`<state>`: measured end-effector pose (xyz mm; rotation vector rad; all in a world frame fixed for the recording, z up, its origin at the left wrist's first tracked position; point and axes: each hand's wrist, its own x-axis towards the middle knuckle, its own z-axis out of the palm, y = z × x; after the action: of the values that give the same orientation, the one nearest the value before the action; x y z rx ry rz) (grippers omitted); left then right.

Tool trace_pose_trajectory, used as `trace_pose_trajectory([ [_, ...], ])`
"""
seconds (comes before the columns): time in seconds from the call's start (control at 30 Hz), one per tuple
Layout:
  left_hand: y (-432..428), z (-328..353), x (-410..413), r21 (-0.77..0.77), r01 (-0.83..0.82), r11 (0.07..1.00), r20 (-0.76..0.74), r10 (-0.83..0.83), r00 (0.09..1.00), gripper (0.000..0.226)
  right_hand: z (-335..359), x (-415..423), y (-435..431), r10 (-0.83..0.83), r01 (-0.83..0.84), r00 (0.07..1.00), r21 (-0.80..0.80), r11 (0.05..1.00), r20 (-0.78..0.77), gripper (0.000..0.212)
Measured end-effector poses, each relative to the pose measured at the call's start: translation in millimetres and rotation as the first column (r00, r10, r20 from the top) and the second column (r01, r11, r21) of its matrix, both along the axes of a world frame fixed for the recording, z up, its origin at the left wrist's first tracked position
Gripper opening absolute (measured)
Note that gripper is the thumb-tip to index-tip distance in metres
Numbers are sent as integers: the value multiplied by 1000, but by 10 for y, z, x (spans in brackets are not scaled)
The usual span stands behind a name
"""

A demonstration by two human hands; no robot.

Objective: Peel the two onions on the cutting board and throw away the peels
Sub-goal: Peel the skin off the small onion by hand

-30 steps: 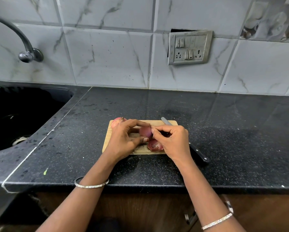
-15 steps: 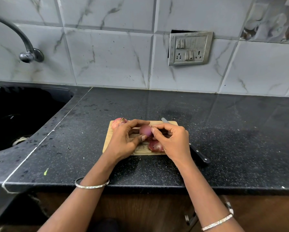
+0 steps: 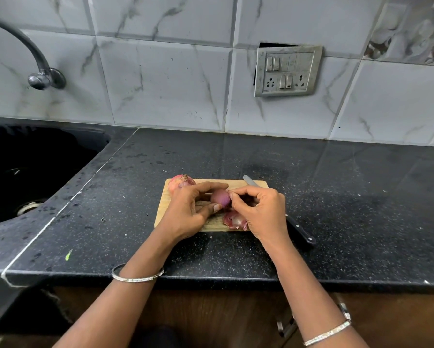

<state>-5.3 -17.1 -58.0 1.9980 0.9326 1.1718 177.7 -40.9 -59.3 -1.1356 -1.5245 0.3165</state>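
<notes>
A small wooden cutting board (image 3: 163, 204) lies on the black counter. My left hand (image 3: 188, 212) grips a purple, mostly peeled onion (image 3: 220, 198) just above the board. My right hand (image 3: 261, 209) pinches at the onion's right side with its fingertips. A second onion (image 3: 180, 183), still in its pink skin, sits at the board's far left corner. Loose reddish peels (image 3: 234, 220) lie on the board under my right hand.
A knife lies beside the board, blade tip (image 3: 248, 180) at the far right corner, black handle (image 3: 301, 232) pointing toward me. A black sink (image 3: 35, 169) opens at the left under a tap (image 3: 38, 71). A switch plate (image 3: 287, 70) hangs on the tiled wall.
Both hands stay over the board while the onion turns slightly between the fingers, showing more smooth purple surface. The second onion, peels and knife have not moved.
</notes>
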Motion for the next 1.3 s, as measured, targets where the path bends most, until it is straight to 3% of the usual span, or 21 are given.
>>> trace_pose_trajectory([
  [0.53,28,-38,-9,26,-8,1000,-31,9,999,44,22,-11,-17,-16,16,1000,-47,999,10,8],
  [0.77,15,-3,-7,54,-30,998,-13,31,999,45,26,-31,-27,34,-45,993,-90,995,-114,11],
  [0.93,21,-11,-13,50,-39,998,-23,40,999,46,-11,-4,18,99,-105,991,-65,992,-90,9],
  [1.2,59,-22,-9,143,-81,986,-30,87,996,38,13,-8,-7,25,-23,999,-61,998,35,4],
  [1.3,58,-23,-9,100,-51,994,11,50,999,36,34,-34,-25,-13,16,999,-60,998,48,5],
])
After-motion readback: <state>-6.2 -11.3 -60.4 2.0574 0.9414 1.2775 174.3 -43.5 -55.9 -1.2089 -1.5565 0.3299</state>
